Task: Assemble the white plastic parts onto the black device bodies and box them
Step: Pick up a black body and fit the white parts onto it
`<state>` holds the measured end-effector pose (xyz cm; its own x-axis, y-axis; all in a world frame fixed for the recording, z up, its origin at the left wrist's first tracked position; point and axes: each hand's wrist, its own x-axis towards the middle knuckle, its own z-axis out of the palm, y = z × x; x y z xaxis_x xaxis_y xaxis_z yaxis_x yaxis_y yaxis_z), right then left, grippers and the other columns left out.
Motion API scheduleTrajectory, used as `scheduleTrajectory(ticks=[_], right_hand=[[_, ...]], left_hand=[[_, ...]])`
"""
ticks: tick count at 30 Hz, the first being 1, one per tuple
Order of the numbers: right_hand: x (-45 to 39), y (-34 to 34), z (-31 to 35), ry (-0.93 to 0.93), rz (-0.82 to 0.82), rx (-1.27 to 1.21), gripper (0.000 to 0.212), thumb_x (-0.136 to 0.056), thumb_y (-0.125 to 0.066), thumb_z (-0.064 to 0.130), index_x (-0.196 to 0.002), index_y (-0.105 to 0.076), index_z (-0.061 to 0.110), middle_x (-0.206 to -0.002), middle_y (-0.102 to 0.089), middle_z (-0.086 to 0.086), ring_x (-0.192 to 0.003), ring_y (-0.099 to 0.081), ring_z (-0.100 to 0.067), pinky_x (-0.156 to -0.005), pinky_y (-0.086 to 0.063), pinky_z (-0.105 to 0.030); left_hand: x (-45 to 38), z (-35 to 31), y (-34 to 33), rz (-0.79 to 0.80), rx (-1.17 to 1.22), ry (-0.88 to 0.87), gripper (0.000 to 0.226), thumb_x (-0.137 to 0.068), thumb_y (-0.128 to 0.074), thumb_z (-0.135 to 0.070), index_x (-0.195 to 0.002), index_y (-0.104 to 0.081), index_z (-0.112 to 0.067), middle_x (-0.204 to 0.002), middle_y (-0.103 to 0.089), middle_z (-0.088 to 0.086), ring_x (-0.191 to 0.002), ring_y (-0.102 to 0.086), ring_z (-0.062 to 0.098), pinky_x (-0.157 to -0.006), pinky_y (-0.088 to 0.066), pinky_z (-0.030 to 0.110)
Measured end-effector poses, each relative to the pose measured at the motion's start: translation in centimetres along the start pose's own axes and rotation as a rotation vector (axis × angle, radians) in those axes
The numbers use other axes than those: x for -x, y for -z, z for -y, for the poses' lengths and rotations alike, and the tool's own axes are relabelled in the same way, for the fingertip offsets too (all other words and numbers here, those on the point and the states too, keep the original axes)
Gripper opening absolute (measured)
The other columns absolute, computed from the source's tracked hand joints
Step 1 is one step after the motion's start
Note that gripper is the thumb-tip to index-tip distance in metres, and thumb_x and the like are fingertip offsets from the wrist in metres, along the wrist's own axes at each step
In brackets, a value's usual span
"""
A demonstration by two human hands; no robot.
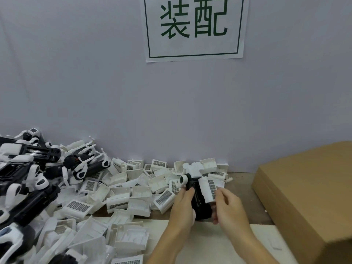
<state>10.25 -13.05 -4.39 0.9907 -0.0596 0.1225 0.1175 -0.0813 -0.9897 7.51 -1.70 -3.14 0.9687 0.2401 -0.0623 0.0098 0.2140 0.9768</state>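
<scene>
Two forearms reaching up from the near edge of the worktop (213, 242), meeting on one workpiece. Left hand (182, 203) curled round the black device body (198, 199), thumb along its near side, holding it tilted up over the middle of the worktop. Right hand (227, 203) pinching a white plastic part with a mesh grille (209, 189), fingertips on its right edge, laid against the right face of the body. Seated or merely resting there: cannot tell. A white fitting (192, 169) already standing at the body's far end.

For a clean fit, as a judgement: steady the body with the left grip, line the part's edges square with the body's slot, then press evenly along its length instead of at one corner. Keep fingertips off the mesh, likely the weakest area. Check for a flush seam before letting go.

Further out, a heap of loose white grille parts (122, 195) spread across the middle of the worktop to the wall, and a pile of black-and-white bodies (32, 180) at the left edge. Brown cardboard box (308, 191) at the right edge, just beside the hands. Paper sign with green characters (194, 27) on the wall above.
</scene>
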Motion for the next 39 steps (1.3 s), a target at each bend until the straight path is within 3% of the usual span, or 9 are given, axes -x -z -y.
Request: scheduleTrajectory(ticks=[4,7,9,12,15,19,25,30,39], right_hand=[[0.71,-0.28,-0.38,0.258,-0.100,0.355,0.024,-0.102,-0.045,0.015,-0.107,-0.067,0.024,-0.095,-0.067,0.008,-0.088,-0.062,-0.009,-0.074,-0.048,-0.021],[0.70,-0.56,-0.26,0.293,-0.082,0.394,0.032,-0.102,-0.046,0.018,-0.130,-0.061,0.018,-0.110,-0.069,-0.004,-0.092,-0.059,-0.012,-0.088,-0.051,-0.031],[0.67,-0.56,-0.17,0.328,-0.069,0.412,0.035,-0.102,-0.047,0.023,-0.134,-0.060,0.019,-0.114,-0.068,0.000,-0.094,-0.057,-0.011,-0.093,-0.051,-0.032],[0.68,-0.42,-0.13,0.377,-0.033,0.438,0.031,-0.096,-0.056,0.042,-0.124,-0.064,0.031,-0.099,-0.061,0.015,-0.085,-0.056,-0.004,-0.080,-0.047,-0.024],[0.69,-0.55,-0.14,0.403,-0.069,0.458,0.030,-0.090,-0.063,0.045,-0.116,-0.067,0.030,-0.095,-0.057,0.015,-0.082,-0.056,-0.004,-0.074,-0.046,-0.021],[0.42,-0.31,-0.03,0.333,-0.228,0.405,0.050,-0.090,-0.060,0.049,-0.131,-0.060,0.020,-0.110,-0.056,0.011,-0.101,-0.056,-0.010,-0.087,-0.049,-0.029],[0.53,-0.72,-0.13,0.336,-0.083,0.481,0.041,-0.091,-0.061,0.050,-0.124,-0.064,0.026,-0.105,-0.057,0.011,-0.093,-0.058,-0.009,-0.083,-0.052,-0.030],[0.99,-0.45,0.24,0.431,-0.043,0.527,0.023,-0.089,-0.060,0.055,-0.102,-0.065,0.037,-0.092,-0.055,0.016,-0.083,-0.055,-0.001,-0.067,-0.045,-0.018],[0.95,-0.90,0.16,0.414,-0.084,0.435,0.029,-0.083,-0.069,0.053,-0.105,-0.062,0.034,-0.100,-0.056,0.017,-0.087,-0.056,0.003,-0.071,-0.050,-0.021]], left_hand=[[0.34,0.05,-0.12,0.082,-0.105,-0.029,0.026,-0.105,-0.044,-0.028,-0.109,-0.069,-0.031,-0.087,-0.072,-0.017,-0.059,-0.057,-0.008,-0.052,-0.039,0.010],[0.21,0.03,-0.02,0.074,-0.094,-0.048,0.029,-0.105,-0.043,-0.025,-0.104,-0.071,-0.033,-0.094,-0.076,-0.017,-0.090,-0.068,-0.002,-0.075,-0.047,0.018],[0.13,0.09,0.06,0.060,-0.079,-0.059,0.029,-0.105,-0.043,-0.026,-0.104,-0.070,-0.032,-0.094,-0.076,-0.016,-0.089,-0.067,0.001,-0.074,-0.047,0.017],[0.02,0.25,0.04,0.033,-0.068,-0.056,0.027,-0.106,-0.043,-0.026,-0.107,-0.069,-0.027,-0.089,-0.072,-0.008,-0.055,-0.053,-0.001,-0.048,-0.040,0.010],[-0.12,0.35,0.09,0.039,0.002,-0.013,0.029,-0.107,-0.041,-0.024,-0.108,-0.070,-0.022,-0.087,-0.072,-0.001,-0.046,-0.048,0.003,-0.042,-0.035,0.012],[-0.46,0.58,0.16,0.052,0.042,0.005,0.031,-0.107,-0.040,-0.025,-0.108,-0.070,-0.019,-0.087,-0.077,-0.001,-0.070,-0.065,0.010,-0.050,-0.046,0.018],[-0.57,0.70,-0.11,0.071,0.089,-0.049,0.032,-0.107,-0.043,-0.027,-0.103,-0.074,-0.025,-0.099,-0.078,-0.001,-0.095,-0.062,0.020,-0.073,-0.044,0.027],[-0.45,0.71,0.03,0.106,0.053,-0.113,0.026,-0.108,-0.042,-0.030,-0.117,-0.066,-0.030,-0.106,-0.077,-0.007,-0.092,-0.073,0.004,-0.067,-0.055,0.016],[-0.29,0.68,0.03,0.145,0.044,-0.169,0.027,-0.106,-0.040,-0.039,-0.119,-0.063,-0.032,-0.105,-0.077,-0.007,-0.094,-0.073,0.005,-0.068,-0.055,0.016]])
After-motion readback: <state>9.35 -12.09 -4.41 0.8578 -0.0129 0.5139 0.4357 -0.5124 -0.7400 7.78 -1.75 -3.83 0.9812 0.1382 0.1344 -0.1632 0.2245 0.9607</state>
